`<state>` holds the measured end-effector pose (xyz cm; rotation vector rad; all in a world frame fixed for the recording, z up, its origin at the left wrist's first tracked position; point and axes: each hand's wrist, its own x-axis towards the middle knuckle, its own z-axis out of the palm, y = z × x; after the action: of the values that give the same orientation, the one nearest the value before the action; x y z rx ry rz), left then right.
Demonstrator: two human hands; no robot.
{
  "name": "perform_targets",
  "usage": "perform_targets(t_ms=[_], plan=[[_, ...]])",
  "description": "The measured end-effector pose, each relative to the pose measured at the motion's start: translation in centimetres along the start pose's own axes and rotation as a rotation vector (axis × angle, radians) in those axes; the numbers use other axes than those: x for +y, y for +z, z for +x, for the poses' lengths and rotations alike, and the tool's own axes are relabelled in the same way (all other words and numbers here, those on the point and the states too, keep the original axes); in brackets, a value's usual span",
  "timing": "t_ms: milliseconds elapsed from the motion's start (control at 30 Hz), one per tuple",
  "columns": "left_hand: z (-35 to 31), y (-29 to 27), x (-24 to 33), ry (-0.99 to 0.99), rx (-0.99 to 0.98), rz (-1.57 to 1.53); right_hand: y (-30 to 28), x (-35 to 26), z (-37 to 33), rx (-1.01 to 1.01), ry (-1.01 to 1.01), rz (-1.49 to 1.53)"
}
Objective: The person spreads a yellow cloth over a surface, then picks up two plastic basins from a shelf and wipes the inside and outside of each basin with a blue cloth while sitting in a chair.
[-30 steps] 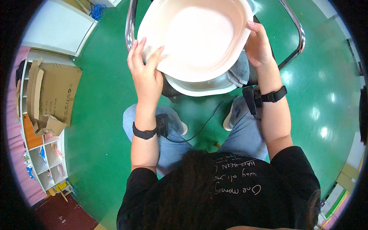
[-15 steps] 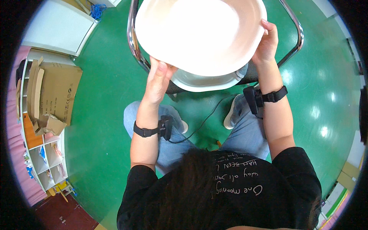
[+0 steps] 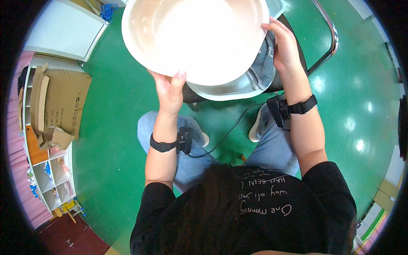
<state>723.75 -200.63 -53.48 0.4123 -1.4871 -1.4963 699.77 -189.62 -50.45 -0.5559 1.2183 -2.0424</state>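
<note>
Between my two hands I hold up a white basin, its bright inside facing me and its upper part cut off by the picture's edge. My left hand grips the near rim, thumb on top and fingers tucked beneath. On the other side, my right hand clasps the right rim with the fingers. Below it a pale blue basin rests on a black chair seat. Grey-blue cloth lies in this lower basin, partly hidden by the white one.
A chrome chair frame curves on the right. An opened cardboard box stands by white shelves at the left, below a white cabinet. A black cable runs between my legs over the green floor.
Both hands have shifted the white basin to the left and tilted it somewhat. More of the pale blue basin and the cloth inside it now shows on the right.
</note>
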Motion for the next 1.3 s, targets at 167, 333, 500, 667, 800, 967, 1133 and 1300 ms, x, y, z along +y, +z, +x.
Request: perform_targets(t_ms=[167,333,500,667,800,967,1133,1300], plan=[[0.9,0.6,0.7,0.103,0.04,0.073,-0.9,-0.2,0.7,0.233,-0.307,0.007],[1.1,1.1,1.4,0.172,-0.036,0.15,1.5,-0.4,0.1,0.097,-0.623,-0.229],[0.5,1.9,1.3,0.143,-0.121,0.109,1.4,1.5,0.0,-0.237,-0.947,-1.327],[0.2,2.9,1.8,0.198,-0.223,0.134,2.2,4.0,-1.7,-0.239,-0.906,-1.709],[0.0,2.9,1.9,0.183,-0.207,0.107,2.9,3.8,-2.1,-0.304,-0.776,-1.653],[-0.2,2.7,1.3,0.174,-0.176,0.045,4.2,4.1,-2.9,-0.533,-0.691,-1.373],[0.1,2.3,0.6,0.284,-0.201,0.148,5.5,4.1,-3.7,-0.678,-0.582,-1.044],[0.0,2.5,0.6,0.186,-0.269,0.171,5.7,3.2,-4.1,-0.683,-0.125,-0.404]])
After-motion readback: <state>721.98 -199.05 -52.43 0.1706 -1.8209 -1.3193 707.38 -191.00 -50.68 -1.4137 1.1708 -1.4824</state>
